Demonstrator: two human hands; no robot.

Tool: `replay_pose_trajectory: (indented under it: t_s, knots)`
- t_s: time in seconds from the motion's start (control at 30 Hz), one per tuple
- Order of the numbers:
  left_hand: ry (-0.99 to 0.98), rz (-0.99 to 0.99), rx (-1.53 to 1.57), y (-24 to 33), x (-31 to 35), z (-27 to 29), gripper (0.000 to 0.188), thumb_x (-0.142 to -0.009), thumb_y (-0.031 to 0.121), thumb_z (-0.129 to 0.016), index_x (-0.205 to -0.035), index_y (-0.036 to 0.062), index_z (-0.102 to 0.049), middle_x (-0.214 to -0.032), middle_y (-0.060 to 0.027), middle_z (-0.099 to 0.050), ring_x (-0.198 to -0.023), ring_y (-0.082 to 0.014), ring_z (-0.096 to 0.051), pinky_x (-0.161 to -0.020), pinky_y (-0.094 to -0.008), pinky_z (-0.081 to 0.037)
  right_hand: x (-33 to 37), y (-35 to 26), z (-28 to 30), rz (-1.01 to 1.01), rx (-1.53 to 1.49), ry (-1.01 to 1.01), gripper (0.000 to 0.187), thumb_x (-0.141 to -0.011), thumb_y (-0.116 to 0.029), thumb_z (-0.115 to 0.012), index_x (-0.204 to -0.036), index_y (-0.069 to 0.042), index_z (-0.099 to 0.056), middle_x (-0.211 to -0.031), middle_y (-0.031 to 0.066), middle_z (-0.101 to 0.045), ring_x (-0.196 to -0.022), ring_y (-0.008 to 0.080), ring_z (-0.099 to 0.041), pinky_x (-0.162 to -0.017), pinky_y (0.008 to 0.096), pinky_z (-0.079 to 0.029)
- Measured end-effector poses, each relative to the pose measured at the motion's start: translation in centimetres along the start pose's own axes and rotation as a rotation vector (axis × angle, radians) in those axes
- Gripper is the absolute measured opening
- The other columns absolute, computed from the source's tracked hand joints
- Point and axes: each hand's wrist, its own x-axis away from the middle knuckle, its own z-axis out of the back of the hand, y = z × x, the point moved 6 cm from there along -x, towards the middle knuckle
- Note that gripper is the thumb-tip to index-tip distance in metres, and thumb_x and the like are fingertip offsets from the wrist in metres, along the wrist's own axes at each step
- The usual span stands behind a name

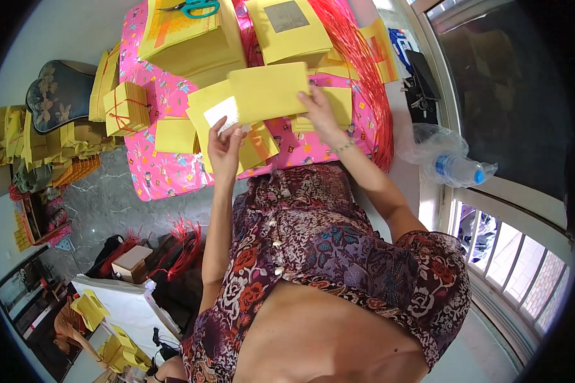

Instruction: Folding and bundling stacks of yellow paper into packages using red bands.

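Observation:
My left hand (pixel 225 147) is closed, thumb against fingertips, at the lower edge of a yellow paper sheet (pixel 200 105) with a shiny silver-white patch (pixel 218 113) on it. A yellow folded paper (pixel 265 90) is pinched at its right end by my right hand (pixel 319 113). This folded paper hangs over the sheet and hides part of it. Below both hands, another yellow paper with an orange mark (pixel 262 142) lies on the pink patterned tablecloth (pixel 163 171). Small yellow stacks (pixel 176 135) lie left of my left hand and under my right wrist.
Tall yellow paper stacks (pixel 217 48) stand at the far side, with teal-handled scissors (pixel 201 6) on top. Red strings (pixel 374 83) trail along the right edge. A bagged plastic bottle (pixel 453 167) lies by the window. A tied yellow bundle (pixel 126 110) sits left. Another person (pixel 67 329) is at lower left.

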Motion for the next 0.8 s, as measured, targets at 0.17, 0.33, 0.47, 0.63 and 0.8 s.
replay_pose_trajectory:
  t_s: [0.17,0.33,0.47,0.63,0.8]
  knots:
    - [-0.025,-0.031,-0.186,-1.4,1.5,1.2,0.031,-0.096,0.013,-0.059,-0.123,0.0002,-0.054,-0.103,-0.0097,-0.066,-0.09,-0.0117,-0.062,-0.08,-0.0256,-0.051,0.7,3.1,10.9,0.008,0.023,0.238,0.029,-0.098,-0.018,-0.055,-0.123,-0.005,-0.052,-0.108,0.0059,-0.064,-0.091,0.0127,-0.063,-0.072,0.03,-0.054]
    - [-0.009,-0.018,-0.2,-2.6,2.6,3.2,0.028,-0.096,0.012,-0.058,-0.121,0.0006,-0.056,-0.102,-0.0094,-0.067,-0.089,-0.0122,-0.062,-0.081,-0.0263,-0.051,1.0,7.5,15.4,-0.063,0.179,0.322,0.025,-0.097,-0.016,-0.055,-0.118,-0.002,-0.052,-0.102,0.007,-0.064,-0.087,0.0126,-0.062,-0.067,0.0268,-0.053]
    - [-0.009,0.005,-0.197,-2.5,2.4,3.0,0.027,-0.097,0.012,-0.057,-0.121,0.0009,-0.057,-0.102,-0.0095,-0.067,-0.089,-0.0129,-0.063,-0.081,-0.0261,-0.051,-0.1,11.0,17.5,0.028,0.352,0.4,0.027,-0.095,-0.019,-0.058,-0.115,-0.001,-0.053,-0.097,0.0101,-0.065,-0.083,0.0203,-0.062,-0.071,0.0346,-0.052]
    - [0.036,-0.02,-0.232,-3.0,3.5,4.1,0.025,-0.096,0.012,-0.058,-0.119,0.0013,-0.058,-0.101,-0.0093,-0.068,-0.089,-0.0137,-0.064,-0.079,-0.027,-0.052,0.6,9.0,14.5,0.1,0.897,0.451,0.032,-0.093,-0.024,-0.059,-0.112,0.001,-0.054,-0.103,0.0172,-0.063,-0.088,0.032,-0.062,-0.076,0.0411,-0.05]
    - [0.064,-0.066,-0.514,-2.1,4.7,4.6,0.023,-0.09,0.009,-0.063,-0.112,0.0036,-0.063,-0.099,-0.0106,-0.069,-0.088,-0.0168,-0.065,-0.077,-0.0288,-0.051,1.1,8.0,14.5,0.14,1.082,0.532,0.037,-0.091,-0.03,-0.058,-0.114,-0.001,-0.054,-0.111,0.0228,-0.055,-0.108,0.0393,-0.05,-0.094,0.0467,-0.039]
